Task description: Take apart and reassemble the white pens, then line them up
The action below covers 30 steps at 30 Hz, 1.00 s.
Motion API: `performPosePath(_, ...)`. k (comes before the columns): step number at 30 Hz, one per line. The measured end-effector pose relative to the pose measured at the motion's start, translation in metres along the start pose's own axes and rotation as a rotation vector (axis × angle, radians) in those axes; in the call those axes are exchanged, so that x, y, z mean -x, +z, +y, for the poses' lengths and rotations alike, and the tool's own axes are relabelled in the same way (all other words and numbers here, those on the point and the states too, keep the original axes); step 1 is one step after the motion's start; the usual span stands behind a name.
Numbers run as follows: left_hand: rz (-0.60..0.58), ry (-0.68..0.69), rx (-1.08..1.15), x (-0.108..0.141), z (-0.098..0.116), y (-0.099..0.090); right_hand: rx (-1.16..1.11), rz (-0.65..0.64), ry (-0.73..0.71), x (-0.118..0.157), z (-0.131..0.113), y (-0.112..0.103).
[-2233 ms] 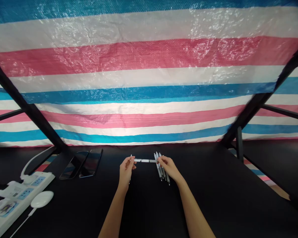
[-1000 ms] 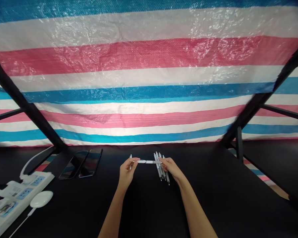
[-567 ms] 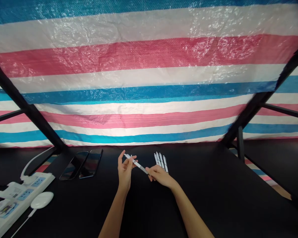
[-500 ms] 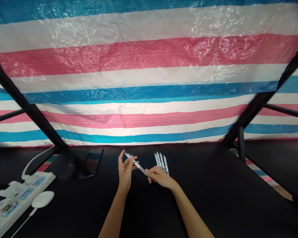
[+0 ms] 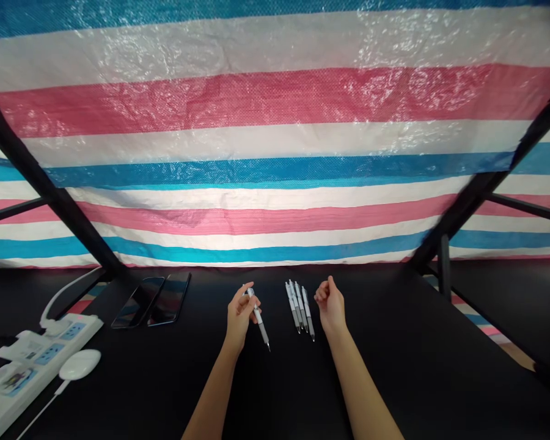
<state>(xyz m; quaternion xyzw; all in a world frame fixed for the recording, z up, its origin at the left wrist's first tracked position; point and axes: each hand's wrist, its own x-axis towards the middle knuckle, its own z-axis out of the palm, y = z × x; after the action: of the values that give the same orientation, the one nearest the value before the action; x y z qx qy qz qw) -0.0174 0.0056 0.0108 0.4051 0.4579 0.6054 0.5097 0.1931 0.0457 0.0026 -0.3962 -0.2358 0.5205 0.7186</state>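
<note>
Head view: the left hand [image 5: 239, 318] is closed around the upper part of a pen [image 5: 259, 321], thumb and fingers wrapped on the barrel; the pen slants down and to the right out of the grip, its tip pointing toward the near side, and I cannot tell whether that tip touches the surface [image 5: 394, 373]; the right hand [image 5: 330, 304] is held apart to the right, its fingers curled into a loose fist with nothing in it; between the two hands lie four pens [image 5: 299, 308], side by side and slightly fanned, tips toward the near side; neither hand touches them; farther left on the surface, two phones [image 5: 170, 299] lie next to each other with dark screens up; at the near left corner sits a white power strip [image 5: 41, 357], with a white oval device [image 5: 79, 365] just beside it, a thin cable running from the device toward the near edge; beyond the surface hangs a striped tarp [image 5: 275, 122] of red, white and blue, crossed at left and right by dark bars [image 5: 41, 174].
</note>
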Motion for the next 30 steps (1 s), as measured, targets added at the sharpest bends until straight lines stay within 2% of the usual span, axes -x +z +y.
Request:
performPosePath(3,0.0,0.025,0.028,-0.001,0.001,-0.002,-0.242,-0.023,0.169,-0.009,-0.002,-0.015)
performPosePath(7,0.022,0.035,0.047,-0.001,0.002,-0.002,-0.373,0.011,0.201,-0.015,-0.002,-0.028)
performPosePath(10,0.016,0.03,0.034,-0.002,0.001,-0.003,-0.391,0.025,0.214,-0.014,-0.001,-0.029)
performPosePath(16,-0.02,0.007,0.002,-0.003,0.0,-0.004,-0.526,0.152,0.302,-0.011,-0.002,-0.022)
performPosePath(23,-0.028,-0.011,0.002,-0.002,0.003,-0.005,-0.455,0.083,0.282,-0.013,-0.001,-0.025)
performPosePath(27,-0.041,-0.001,-0.008,-0.002,0.002,-0.005,-0.449,0.101,0.259,-0.014,0.001,-0.027)
performPosePath(30,-0.025,0.009,0.0,-0.003,0.002,-0.004,-0.394,0.037,0.23,-0.016,0.003,-0.03)
